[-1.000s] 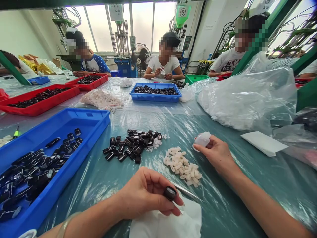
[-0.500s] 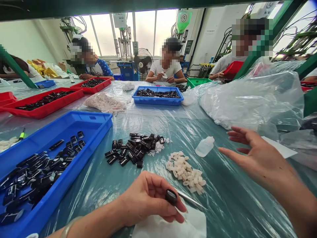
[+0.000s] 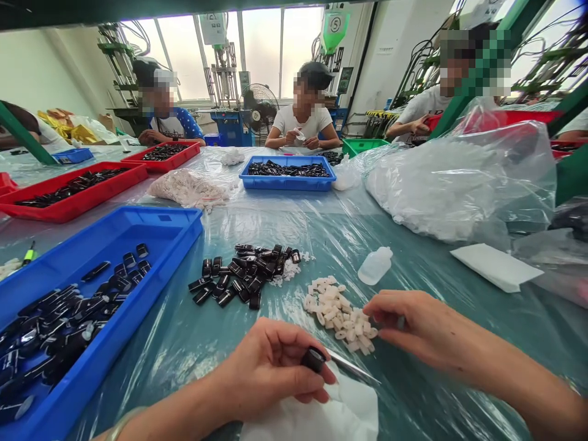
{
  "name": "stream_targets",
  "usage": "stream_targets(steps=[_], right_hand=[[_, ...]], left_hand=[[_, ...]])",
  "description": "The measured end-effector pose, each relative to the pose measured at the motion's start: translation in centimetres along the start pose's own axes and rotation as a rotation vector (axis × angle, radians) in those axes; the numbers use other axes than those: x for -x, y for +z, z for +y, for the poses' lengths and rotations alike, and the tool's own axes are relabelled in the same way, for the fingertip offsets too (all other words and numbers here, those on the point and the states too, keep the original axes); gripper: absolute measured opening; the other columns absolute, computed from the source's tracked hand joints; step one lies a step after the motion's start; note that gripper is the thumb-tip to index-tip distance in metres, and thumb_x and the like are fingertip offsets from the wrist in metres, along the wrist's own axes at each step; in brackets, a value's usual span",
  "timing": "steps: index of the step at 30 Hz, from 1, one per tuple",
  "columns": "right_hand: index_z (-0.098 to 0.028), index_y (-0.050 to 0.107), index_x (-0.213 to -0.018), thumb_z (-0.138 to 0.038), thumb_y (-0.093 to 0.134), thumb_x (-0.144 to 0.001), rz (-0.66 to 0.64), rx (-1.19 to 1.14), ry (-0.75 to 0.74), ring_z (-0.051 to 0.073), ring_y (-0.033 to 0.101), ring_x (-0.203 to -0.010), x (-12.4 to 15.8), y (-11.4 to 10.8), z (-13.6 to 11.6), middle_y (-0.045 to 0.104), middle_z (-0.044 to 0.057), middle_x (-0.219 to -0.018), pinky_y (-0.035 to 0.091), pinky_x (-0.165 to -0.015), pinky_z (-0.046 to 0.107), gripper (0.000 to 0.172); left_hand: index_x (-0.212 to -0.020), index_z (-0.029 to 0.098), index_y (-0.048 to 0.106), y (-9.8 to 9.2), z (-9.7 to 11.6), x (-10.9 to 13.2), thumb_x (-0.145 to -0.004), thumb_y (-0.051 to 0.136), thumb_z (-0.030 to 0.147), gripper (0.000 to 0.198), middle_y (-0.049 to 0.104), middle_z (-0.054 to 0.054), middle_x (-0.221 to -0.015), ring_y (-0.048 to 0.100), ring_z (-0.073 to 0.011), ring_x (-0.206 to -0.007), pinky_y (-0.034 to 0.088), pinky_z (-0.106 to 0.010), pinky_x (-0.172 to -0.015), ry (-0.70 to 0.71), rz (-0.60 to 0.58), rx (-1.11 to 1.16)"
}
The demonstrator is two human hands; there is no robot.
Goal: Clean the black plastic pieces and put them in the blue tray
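My left hand (image 3: 285, 367) pinches a small black glossy piece (image 3: 313, 359) above a white cloth (image 3: 316, 416). Beside that hand, a thin metal tool (image 3: 353, 365) lies partly on the cloth. At the right edge of a pile of small cream-white pieces (image 3: 335, 309) is my right hand (image 3: 399, 321), thumb and fingers curled toward each other; whether anything is between the fingertips is too small to tell. Left of that pile lies a heap of black pieces (image 3: 243, 272) with white bits (image 3: 290, 269) at its edge. A translucent small bottle (image 3: 375, 266) lies behind the cream-white pile.
A large blue tray (image 3: 184, 226) of black pieces stands at left, red trays (image 3: 50, 214) behind it. Farther back are a smaller blue tray (image 3: 287, 182) and a big clear bag (image 3: 459, 184). Folded white paper (image 3: 496, 266) lies right. Several people sit across the table.
My right hand has moved left and down from beside the bottle to the cream-white pile, its fingers closing in. My left hand still holds the black piece. The view has shifted slightly.
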State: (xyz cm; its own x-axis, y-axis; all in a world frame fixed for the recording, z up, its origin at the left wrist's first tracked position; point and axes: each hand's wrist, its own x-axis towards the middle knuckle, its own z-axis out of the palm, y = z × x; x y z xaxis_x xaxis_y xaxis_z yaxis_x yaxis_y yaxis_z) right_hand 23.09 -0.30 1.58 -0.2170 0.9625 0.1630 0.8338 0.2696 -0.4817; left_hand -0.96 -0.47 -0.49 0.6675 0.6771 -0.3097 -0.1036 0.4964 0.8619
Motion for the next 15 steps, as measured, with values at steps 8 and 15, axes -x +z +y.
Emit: stream_targets(steps=[8, 15], right_hand=[[-0.021, 0.061, -0.059, -0.013, 0.05, -0.072, -0.28, 0.175, -0.017, 0.014, 0.054, -0.051, -0.6, 0.5, -1.2, 0.059, 0.0, -0.057, 0.04, -0.047, 0.023, 0.019], [-0.021, 0.058, -0.058, -0.016, 0.045, -0.077, -0.227, 0.152, -0.042, 0.014, 0.051, -0.046, -0.5, 0.5, -1.0, 0.058, 0.0, -0.054, 0.038, -0.043, 0.023, 0.023]], left_hand=[[-0.08, 0.011, 0.068, -0.2, -0.4, -0.2, -0.06, 0.073, 0.013, 0.021, 0.07, -0.008, -0.073, 0.066, -0.0144, -0.061, 0.046, -0.018, -0.052, 0.01, -0.002, 0.043], [-0.076, 0.011, 0.07, 0.0, -0.3, -0.1, -0.058, 0.074, 0.012, 0.019, 0.07, -0.008, -0.073, 0.065, -0.0137, -0.062, 0.045, -0.018, -0.053, 0.005, 0.01, 0.039]])
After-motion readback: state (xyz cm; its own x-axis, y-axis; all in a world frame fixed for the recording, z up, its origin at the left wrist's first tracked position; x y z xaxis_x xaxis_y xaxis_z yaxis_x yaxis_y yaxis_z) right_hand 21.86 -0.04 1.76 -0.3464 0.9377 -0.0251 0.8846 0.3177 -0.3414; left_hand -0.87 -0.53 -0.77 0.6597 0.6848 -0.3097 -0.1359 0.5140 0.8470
